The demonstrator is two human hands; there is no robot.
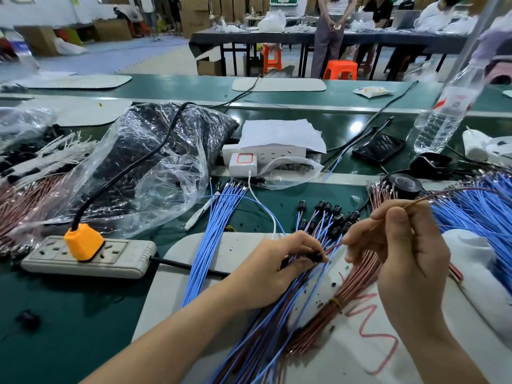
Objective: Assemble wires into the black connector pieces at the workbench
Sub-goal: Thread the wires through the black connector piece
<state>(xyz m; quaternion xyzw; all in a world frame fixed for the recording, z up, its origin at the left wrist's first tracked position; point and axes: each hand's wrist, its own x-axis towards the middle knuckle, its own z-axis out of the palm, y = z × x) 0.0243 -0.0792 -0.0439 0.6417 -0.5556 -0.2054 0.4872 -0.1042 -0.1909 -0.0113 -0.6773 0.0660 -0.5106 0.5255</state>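
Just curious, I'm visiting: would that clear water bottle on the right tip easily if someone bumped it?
Probably yes. The water bottle is tall and narrow and looks only partly full, so likely light. Its smooth round plastic body would probably roll once it is down.

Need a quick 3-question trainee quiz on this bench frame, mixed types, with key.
1. True or false: the orange plug sits in the grey power strip.
2. The right hand pinches which wire? A blue, B brown, C white
3. Fill in: the left hand holds a black ____ piece over the mixed wire bundle.

Key: 1 true; 2 B, the brown wire; 3 connector.
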